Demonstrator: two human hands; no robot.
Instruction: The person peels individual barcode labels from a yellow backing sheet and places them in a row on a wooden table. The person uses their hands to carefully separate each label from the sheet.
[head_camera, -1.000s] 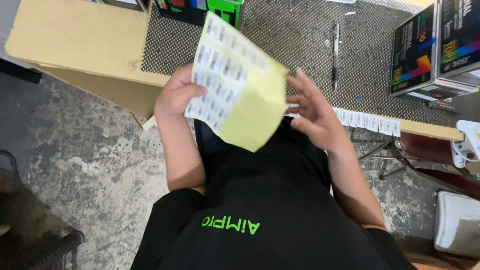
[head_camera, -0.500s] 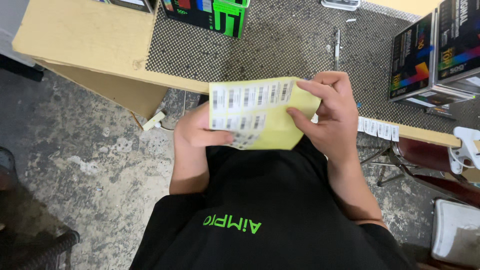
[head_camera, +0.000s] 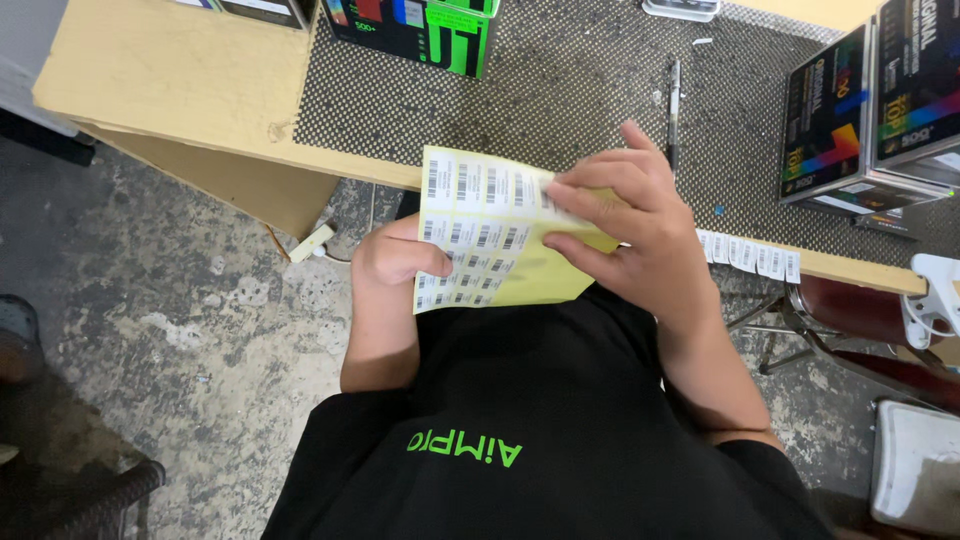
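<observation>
Yellow label sheet (head_camera: 490, 235) unchanged; right hand (head_camera: 625, 225) still pinching; left hand (head_camera: 395, 258) still gripping.

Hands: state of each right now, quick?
Left hand: closed on the left edge of the yellow label sheet.
Right hand: fingers pinching the same sheet at its top right part.

A yellow sheet of white barcode labels (head_camera: 480, 225) is held at centre, near the table edge. A strip of white labels (head_camera: 750, 255) hangs on that edge at right. Black boxes with rainbow stripes (head_camera: 865, 110) stand far right; a black-and-green box (head_camera: 415, 30) stands far centre-left.
</observation>
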